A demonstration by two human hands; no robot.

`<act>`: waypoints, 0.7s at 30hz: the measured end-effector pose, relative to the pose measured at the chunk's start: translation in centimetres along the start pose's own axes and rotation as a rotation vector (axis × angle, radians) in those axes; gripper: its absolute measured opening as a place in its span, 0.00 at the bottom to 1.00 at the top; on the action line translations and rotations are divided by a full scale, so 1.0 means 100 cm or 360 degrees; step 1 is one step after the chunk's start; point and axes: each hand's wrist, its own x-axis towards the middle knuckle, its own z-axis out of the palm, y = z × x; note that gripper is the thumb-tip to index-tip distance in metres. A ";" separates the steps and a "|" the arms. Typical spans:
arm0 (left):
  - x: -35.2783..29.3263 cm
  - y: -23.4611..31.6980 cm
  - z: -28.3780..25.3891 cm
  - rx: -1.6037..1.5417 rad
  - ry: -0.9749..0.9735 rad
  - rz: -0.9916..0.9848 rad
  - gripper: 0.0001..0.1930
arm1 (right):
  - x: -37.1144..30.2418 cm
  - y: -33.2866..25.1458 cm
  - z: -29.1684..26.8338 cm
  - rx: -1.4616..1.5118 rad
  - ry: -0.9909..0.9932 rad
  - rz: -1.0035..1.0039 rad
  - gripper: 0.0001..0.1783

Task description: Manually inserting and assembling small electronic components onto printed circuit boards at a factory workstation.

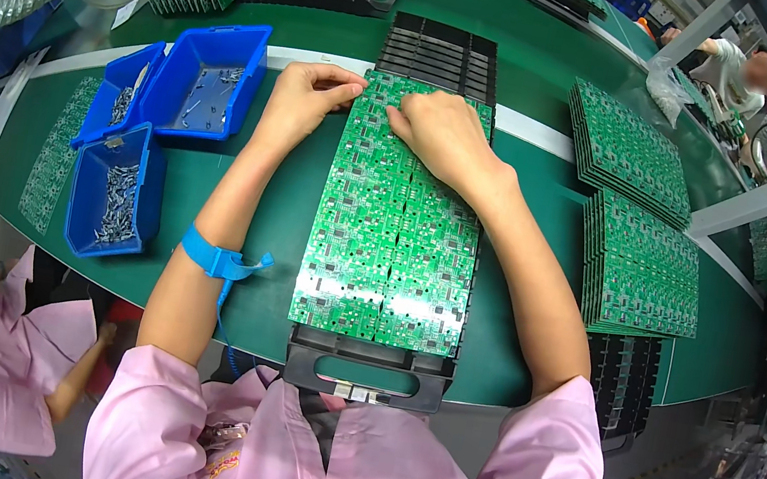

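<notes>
Board point(391, 241): one green circuit panel, long and rectangular, centre of the frame, lying flat over a black rack point(367, 350) whose handle end shows at lower centre.
Handling: probably light and stiff for its breadth, smooth-faced (glare whitens its lower part), fragile at the small parts crowding its surface.
Best hold: by the long side edges, judging by those crowded parts; palm pressure on the face looks unwise.
Left hand point(299, 109): upper centre-left, at the panel's upper left corner, thumb and fingers drawn nearly together; whether they pinch the edge or a small piece, cannot tell.
Right hand point(446, 138): upper centre, over the panel's top part, fingers curled downward; contents, if any, hidden by the knuckles.
Slotted rack section point(441, 46): black, top centre, just beyond the panel's far edge (possibly the same rack; the join is covered).
Wrist strap point(213, 257): blue, on the left forearm, its coiled cord hanging beside the panel's lower left (a likely snag).
Blue bins point(141, 234): three, left of the frame, small metal parts inside, clear of the panel.
Board stacks point(647, 269): two, right of the frame, near the right forearm, limiting elbow room.
</notes>
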 end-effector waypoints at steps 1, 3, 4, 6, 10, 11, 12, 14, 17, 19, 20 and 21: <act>0.001 0.000 0.000 0.0027 0.0003 0.0044 0.08 | 0.000 0.000 -0.001 -0.0008 0.0003 -0.0001 0.16; 0.002 0.000 0.000 0.0040 0.0014 0.0062 0.08 | 0.001 0.000 -0.002 -0.0007 -0.0001 0.0004 0.16; 0.002 -0.001 0.000 0.0054 0.0023 0.0075 0.08 | 0.001 0.000 -0.003 -0.0003 -0.0007 0.0012 0.16; 0.002 -0.001 0.000 0.0082 0.0044 0.0103 0.08 | 0.001 -0.002 -0.005 0.0004 -0.0018 0.0025 0.16; 0.003 0.000 -0.005 0.0101 -0.0020 0.0122 0.08 | 0.000 0.000 -0.002 -0.0064 0.0054 -0.0006 0.18; 0.003 0.001 -0.005 0.0111 -0.0039 0.0126 0.08 | 0.001 0.000 -0.003 -0.0083 0.0079 -0.0017 0.19; 0.001 0.005 -0.005 0.0115 -0.0044 0.0143 0.08 | 0.002 -0.002 -0.006 -0.0091 0.0094 -0.0015 0.19; 0.000 0.015 -0.004 0.0377 0.0125 0.0280 0.07 | 0.005 -0.007 -0.016 0.0525 0.0046 0.0193 0.18; -0.003 0.037 0.004 0.0659 0.0331 0.0542 0.07 | 0.009 -0.007 -0.026 0.2064 -0.0271 0.0656 0.15; -0.007 0.054 0.020 0.0666 0.0320 0.0691 0.07 | 0.005 0.003 -0.020 0.2984 -0.0501 0.0901 0.13; -0.013 0.060 0.025 0.0650 0.0242 0.0860 0.06 | 0.004 0.004 -0.013 0.3638 -0.0634 0.1085 0.10; -0.019 0.065 0.030 0.0630 0.0160 0.1027 0.04 | 0.003 0.004 -0.008 0.4297 -0.0776 0.1244 0.08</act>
